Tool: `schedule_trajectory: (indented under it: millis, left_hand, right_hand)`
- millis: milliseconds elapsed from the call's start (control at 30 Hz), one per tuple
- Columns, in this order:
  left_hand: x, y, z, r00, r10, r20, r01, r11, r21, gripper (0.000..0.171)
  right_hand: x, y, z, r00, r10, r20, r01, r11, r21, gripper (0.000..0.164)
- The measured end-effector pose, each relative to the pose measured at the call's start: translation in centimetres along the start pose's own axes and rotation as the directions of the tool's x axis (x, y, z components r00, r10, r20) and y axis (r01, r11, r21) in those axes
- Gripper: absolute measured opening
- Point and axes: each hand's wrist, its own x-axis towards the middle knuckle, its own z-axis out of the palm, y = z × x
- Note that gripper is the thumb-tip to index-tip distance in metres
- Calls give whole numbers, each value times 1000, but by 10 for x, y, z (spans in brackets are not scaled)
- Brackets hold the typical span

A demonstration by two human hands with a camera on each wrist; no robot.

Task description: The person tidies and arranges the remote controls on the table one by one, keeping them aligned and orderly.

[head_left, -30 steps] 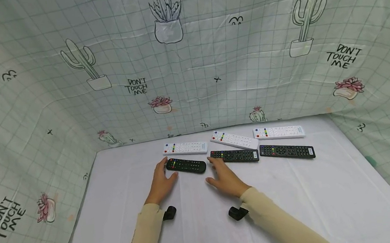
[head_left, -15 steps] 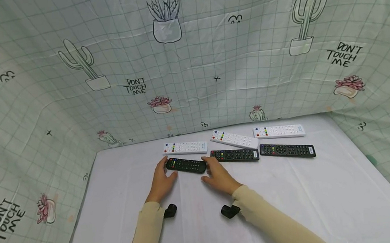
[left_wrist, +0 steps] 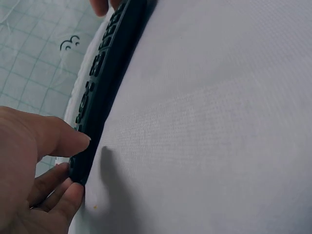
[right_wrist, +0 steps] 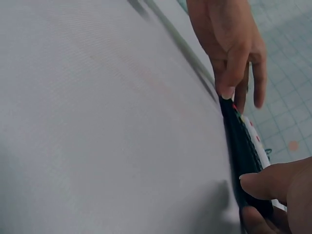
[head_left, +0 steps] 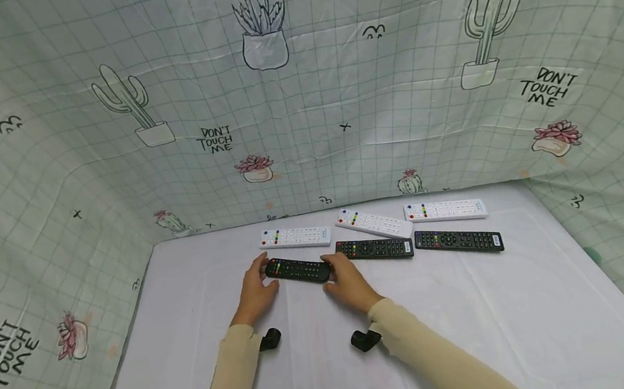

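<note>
A black remote control (head_left: 298,271) with rounded ends lies crosswise between both hands, buttons facing up. At its left end, the left hand (head_left: 254,294) grips it with the thumb along the near side and the fingers at the tip. The right hand (head_left: 350,282) holds the opposite end, thumb to the front and fingers behind. In the left wrist view the remote's dark side edge shows close over the white cloth. The right wrist view has the right thumb (right_wrist: 268,183) against that side; fingers behind the remote are partly hidden.
Behind stand out three white remotes: one at left (head_left: 295,237), a slanted one (head_left: 375,223) and one at right (head_left: 445,211). Two more black remotes, a middle one (head_left: 373,249) and a right one (head_left: 458,240), lie in front. A printed cloth backdrop (head_left: 303,113) surrounds the white table (head_left: 445,320).
The right hand has moved left from beside the middle black remote and taken the near remote's right end. That remote has shifted slightly toward the person, with the left hand at its other end.
</note>
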Motion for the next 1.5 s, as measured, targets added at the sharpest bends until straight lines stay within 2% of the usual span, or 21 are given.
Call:
schedule_trajectory:
  millis: [433,900,1100,1333,1500]
  left_hand:
    - [-13,-9,-5,999,45,5,-45,997,68,73]
    - [-26,-6,-10,995,91,41,-93,994,52,72]
    - [-30,-8,-11,990,129,56,-132,990,53,70]
    - [-37,-7,-15,989,120,84,-128,987,96,64]
    - [-39,-5,-18,986,109,128,-126,983,131,59]
  right_hand:
    - [-17,-1,4,998,-18,60,21,998,-53,57]
    - [-40,-9,4,996,-36,78,37,999,-10,52]
    - [-54,-17,7,991,-38,125,36,999,21,54]
    - [-67,-25,13,988,-59,143,52,997,49,53]
    - [-73,-29,17,987,-68,148,59,996,61,52]
